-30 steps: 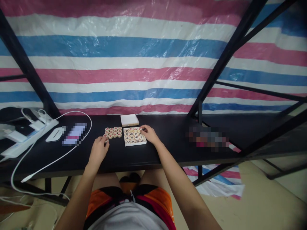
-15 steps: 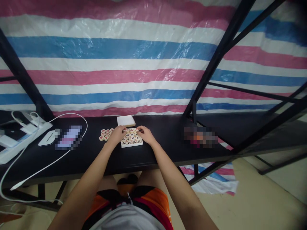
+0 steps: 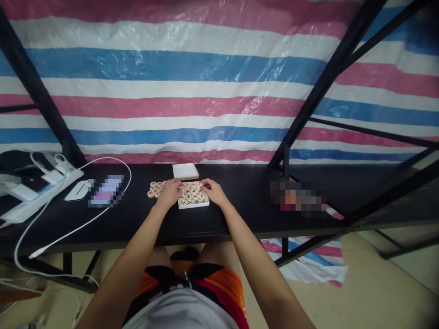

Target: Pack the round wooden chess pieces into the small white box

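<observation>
Since a second ago, left hand (image 3: 169,194) shifted right from the loose wooden discs (image 3: 155,188) to the left edge of the white tray (image 3: 193,204), now lying over that edge with fingers curled down onto the discs inside; whether a disc is pinched cannot be told. Right hand (image 3: 214,192) unchanged at the tray's far right corner, fingertips bent onto the discs there, grip likewise not clear. Tray near the middle of the black desk (image 3: 192,224), filled with round pale pieces marked in red and black. Loose discs just left of the tray, partly hidden behind the left hand. White lid (image 3: 185,171) flat on the desk just beyond the tray, apart from it. Farther left, a white mouse (image 3: 77,190), a power strip (image 3: 32,203) with plugs, and a white cable (image 3: 73,232) looping toward the near edge. Striped tarp (image 3: 192,91) behind the desk.
</observation>
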Available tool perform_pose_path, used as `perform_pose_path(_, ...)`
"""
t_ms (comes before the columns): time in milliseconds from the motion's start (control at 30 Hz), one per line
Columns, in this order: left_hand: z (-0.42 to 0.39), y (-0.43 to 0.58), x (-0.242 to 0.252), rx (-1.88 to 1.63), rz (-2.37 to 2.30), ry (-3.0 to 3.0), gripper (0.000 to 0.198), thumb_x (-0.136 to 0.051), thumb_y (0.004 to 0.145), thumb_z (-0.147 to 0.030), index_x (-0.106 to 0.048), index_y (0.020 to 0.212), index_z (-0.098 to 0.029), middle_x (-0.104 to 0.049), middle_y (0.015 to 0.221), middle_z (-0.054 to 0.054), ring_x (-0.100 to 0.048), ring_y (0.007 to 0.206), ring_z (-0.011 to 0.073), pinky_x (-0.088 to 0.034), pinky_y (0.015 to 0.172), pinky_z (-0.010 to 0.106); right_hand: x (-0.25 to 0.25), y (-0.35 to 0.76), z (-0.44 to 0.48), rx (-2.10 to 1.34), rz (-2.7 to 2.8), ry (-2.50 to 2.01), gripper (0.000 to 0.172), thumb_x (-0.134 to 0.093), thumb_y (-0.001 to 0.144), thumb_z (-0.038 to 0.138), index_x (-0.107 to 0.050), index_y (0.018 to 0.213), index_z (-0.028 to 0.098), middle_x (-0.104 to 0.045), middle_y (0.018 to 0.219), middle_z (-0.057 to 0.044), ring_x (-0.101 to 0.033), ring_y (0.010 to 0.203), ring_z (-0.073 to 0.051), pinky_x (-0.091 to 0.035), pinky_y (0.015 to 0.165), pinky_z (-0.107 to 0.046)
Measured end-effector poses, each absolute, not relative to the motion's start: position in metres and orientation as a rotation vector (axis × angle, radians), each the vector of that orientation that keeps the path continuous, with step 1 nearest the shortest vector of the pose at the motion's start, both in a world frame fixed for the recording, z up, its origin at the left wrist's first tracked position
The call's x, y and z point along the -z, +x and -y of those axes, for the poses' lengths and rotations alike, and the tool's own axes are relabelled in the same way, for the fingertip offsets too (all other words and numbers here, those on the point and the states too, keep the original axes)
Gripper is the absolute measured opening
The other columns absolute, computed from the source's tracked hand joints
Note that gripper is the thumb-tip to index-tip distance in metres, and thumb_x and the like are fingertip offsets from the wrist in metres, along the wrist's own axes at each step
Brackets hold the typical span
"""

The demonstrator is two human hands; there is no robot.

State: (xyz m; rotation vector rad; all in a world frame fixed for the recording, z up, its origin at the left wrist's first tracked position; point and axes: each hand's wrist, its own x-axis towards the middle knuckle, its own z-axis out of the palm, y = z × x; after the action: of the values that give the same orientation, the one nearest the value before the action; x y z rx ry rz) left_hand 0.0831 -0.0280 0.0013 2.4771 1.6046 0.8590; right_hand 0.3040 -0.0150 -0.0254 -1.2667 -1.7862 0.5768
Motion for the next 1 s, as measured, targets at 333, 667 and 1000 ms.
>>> perform_pose_path(333, 0.026, 0.082, 0.006, -0.946, -1.606, 2.386, 0.026, -0.047, 0.082, -0.018, -0.069, 0.097, -0.018, -0.059, 0.098, 0.009, -0.056, 0.094, 0.023, -0.044, 0.091, 0.04, 0.024, 0.303, 0.017, -0.635, 1.727, -1.259, 0.02, -0.055, 0.074, 0.031, -0.057, 0.091, 0.021, -0.062, 0.09, -0.001, -0.056, 0.07, -0.013, -0.047, 0.071, -0.029)
perform_pose_path(667, 0.03, 0.082, 0.002, -0.928, -1.572, 2.355, 0.026, -0.047, 0.083, -0.018, -0.068, 0.098, -0.018, -0.059, 0.101, 0.008, -0.056, 0.096, 0.0222, -0.045, 0.091, 0.038, 0.023, 0.305, 0.017, -0.584, 1.801, -1.251, 0.015, -0.053, 0.077, 0.03, -0.061, 0.086, 0.022, -0.061, 0.093, -0.002, -0.057, 0.077, -0.014, -0.045, 0.077, -0.03)
perform_pose_path(1000, 0.033, 0.082, -0.004, -0.981, -1.631, 2.441, 0.027, -0.048, 0.084, -0.02, -0.066, 0.104, -0.017, -0.058, 0.103, 0.009, -0.054, 0.098, 0.0235, -0.043, 0.09, 0.036, 0.024, 0.303, 0.017, -0.641, 1.742, -1.253, 0.016, -0.055, 0.075, 0.033, -0.055, 0.087, 0.022, -0.061, 0.091, -0.001, -0.056, 0.071, -0.013, -0.046, 0.071, -0.028)
